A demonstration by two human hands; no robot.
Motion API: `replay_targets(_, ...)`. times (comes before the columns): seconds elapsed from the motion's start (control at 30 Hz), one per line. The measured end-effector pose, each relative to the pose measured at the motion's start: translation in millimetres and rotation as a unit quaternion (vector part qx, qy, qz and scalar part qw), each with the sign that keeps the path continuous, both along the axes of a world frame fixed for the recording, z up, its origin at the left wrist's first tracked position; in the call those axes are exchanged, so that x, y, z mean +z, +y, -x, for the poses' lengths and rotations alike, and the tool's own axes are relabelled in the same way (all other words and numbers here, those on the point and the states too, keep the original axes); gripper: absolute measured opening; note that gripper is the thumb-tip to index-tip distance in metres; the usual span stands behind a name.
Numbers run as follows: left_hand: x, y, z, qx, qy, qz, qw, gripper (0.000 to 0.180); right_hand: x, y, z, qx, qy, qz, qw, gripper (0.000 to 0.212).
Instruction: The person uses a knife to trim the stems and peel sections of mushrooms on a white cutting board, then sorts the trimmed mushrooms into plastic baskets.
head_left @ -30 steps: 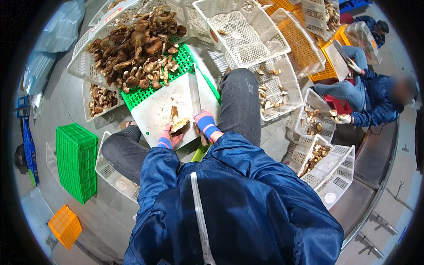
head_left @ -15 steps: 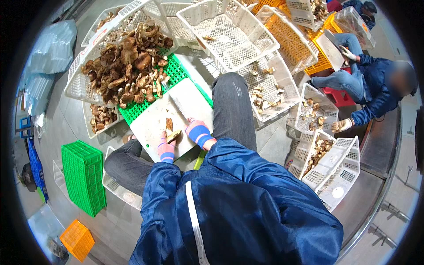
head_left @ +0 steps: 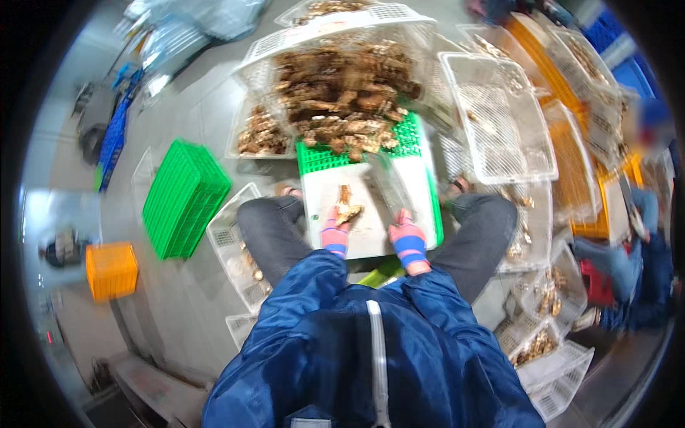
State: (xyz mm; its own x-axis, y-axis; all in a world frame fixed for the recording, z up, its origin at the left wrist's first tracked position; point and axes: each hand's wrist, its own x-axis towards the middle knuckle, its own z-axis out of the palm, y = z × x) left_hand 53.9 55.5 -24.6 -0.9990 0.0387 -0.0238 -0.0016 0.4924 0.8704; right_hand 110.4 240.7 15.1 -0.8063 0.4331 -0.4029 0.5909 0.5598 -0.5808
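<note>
My left hand (head_left: 335,234), in a pink and blue glove, is closed on a brown-and-pale mushroom (head_left: 347,208) above the left part of a white cutting board (head_left: 365,232). In my right hand (head_left: 407,238), gloved alike, is a knife (head_left: 387,184). Its broad blade points away from me over the board, blurred by motion. Knife and mushroom are apart. Beneath the board's far end lies a green plastic crate (head_left: 408,137). Beyond it, a heap of brown mushrooms (head_left: 342,89) spills from a tilted white crate (head_left: 250,60).
A green crate stack (head_left: 184,200) and an orange crate (head_left: 112,271) stand at left. White crates (head_left: 503,171) with mushroom pieces line the right, beside orange crates (head_left: 571,164). A co-worker (head_left: 642,264) sits at far right. My knees flank the board.
The whole view has swung round to the left, so the scene appears turned clockwise and blurred. Both hands keep their hold on mushroom and knife, with the board now straight ahead.
</note>
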Motion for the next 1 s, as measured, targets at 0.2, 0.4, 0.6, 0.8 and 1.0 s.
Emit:
replay_targets(0.2,-5.9,-17.5,-11.3,0.008,-0.075,0.1,0.992,0.053,14.5,-27.3,0.3,0.019,0.136,-0.014,0.99,0.036)
replay_targets(0.4,-11.2,-21.6,-17.0,0.019,-0.1,0.092,0.991,0.057,5.4,-31.1,-4.8,0.034,0.03,-0.015,0.999,0.04)
replay_targets(0.6,23.5,0.0,4.0,-0.033,-0.051,0.228,0.972,0.063,-43.4,-8.1,4.1,0.001,0.033,0.003,0.999,0.047)
replay_targets(0.8,-8.3,-11.7,-7.3,-0.004,0.037,0.151,0.988,0.043,-23.1,-8.5,-10.3,-0.05,-0.019,0.158,0.986,0.055)
replay_targets(1.0,0.7,-14.6,2.8,0.022,-0.103,0.053,0.993,0.033,11.1,-13.5,-12.2,-0.032,-0.072,0.236,0.969,0.058)
